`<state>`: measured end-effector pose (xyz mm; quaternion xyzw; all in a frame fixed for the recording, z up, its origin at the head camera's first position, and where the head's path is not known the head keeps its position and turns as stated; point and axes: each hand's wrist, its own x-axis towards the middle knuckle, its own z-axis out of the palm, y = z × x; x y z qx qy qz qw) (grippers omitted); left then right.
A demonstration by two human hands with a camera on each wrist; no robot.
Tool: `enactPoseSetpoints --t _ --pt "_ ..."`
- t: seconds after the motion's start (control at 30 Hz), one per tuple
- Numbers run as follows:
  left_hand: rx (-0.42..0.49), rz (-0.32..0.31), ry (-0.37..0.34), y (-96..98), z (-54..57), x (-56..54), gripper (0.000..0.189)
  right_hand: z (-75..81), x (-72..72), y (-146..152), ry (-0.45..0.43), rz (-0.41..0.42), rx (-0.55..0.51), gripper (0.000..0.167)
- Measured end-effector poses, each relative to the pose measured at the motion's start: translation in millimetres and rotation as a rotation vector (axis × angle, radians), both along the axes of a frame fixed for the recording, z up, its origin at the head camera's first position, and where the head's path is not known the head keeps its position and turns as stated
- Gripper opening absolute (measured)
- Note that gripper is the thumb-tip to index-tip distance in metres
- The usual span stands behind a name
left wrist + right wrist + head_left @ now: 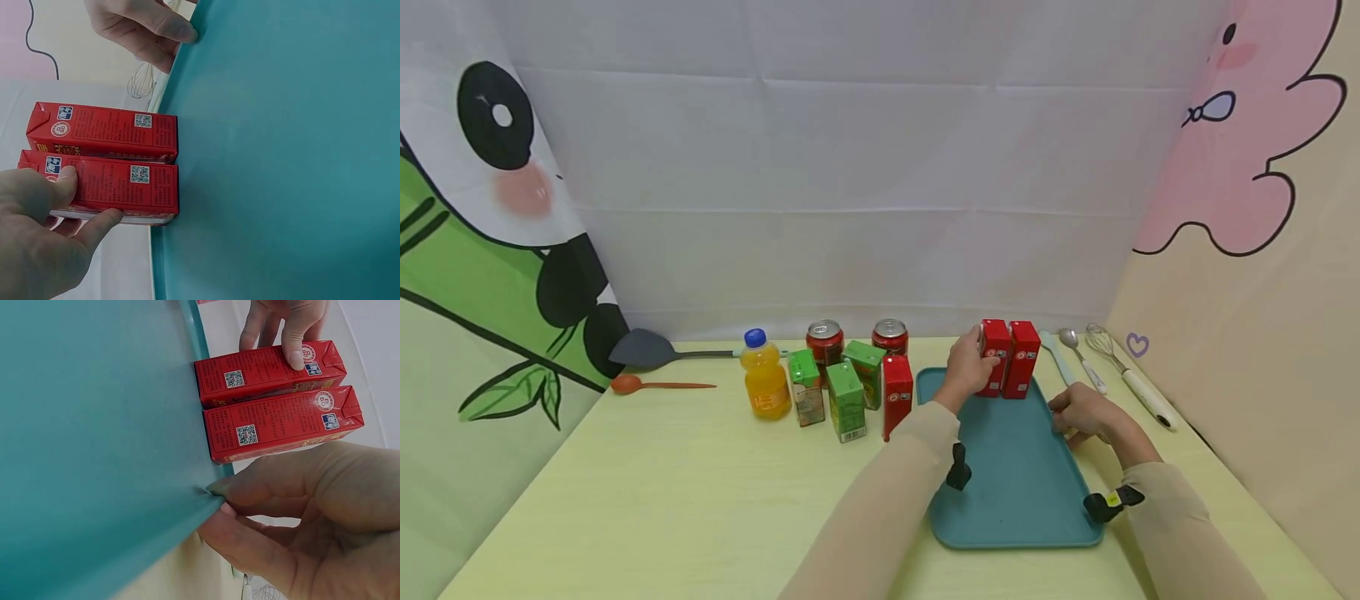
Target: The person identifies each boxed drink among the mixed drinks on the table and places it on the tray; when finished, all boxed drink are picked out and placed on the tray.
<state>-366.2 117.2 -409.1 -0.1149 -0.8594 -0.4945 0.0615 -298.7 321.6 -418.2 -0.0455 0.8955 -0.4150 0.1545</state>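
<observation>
Two red drink cartons stand upright side by side at the far end of a teal tray (pixel 1015 483). My left hand (pixel 964 367) grips the left carton (pixel 996 358), its thumb on the printed face in the left wrist view. The other carton (pixel 1022 360) stands just right of it, with a narrow gap at most. On the tray's right side, my right hand (pixel 1090 412) pinches the raised rim between thumb and fingers, as the right wrist view shows closely.
Left of the tray stand a third red carton (pixel 897 392), several green cartons (pixel 847 400), two cans (pixel 890 333) and an orange juice bottle (pixel 765 379). A dark spatula (pixel 647 350) and orange spoon (pixel 628 384) lie far left. Right of the tray lie a metal spoon (pixel 1078 354) and whisk (pixel 1138 387).
</observation>
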Motion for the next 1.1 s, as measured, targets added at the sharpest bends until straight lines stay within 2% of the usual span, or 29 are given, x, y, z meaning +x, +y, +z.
enactPoseSetpoints --t 0.43,0.77,0.93,1.1 --pt "0.047 -0.043 -0.028 -2.7 -3.0 -5.0 0.061 -0.3 0.2 -1.1 0.012 -0.003 0.002 0.052" --pt "0.025 -0.018 -0.037 -1.0 -2.2 -5.2 0.066 -0.9 -1.1 -1.8 0.011 -0.002 0.002 0.049" --pt "0.043 -0.020 -0.054 -1.2 -0.2 -2.9 0.066 -0.9 -1.3 -1.7 0.011 -0.004 -0.003 0.049" --pt "0.006 -0.020 -0.092 -1.8 1.8 2.0 0.071 -2.3 -1.0 0.5 0.012 -0.001 -0.009 0.046"
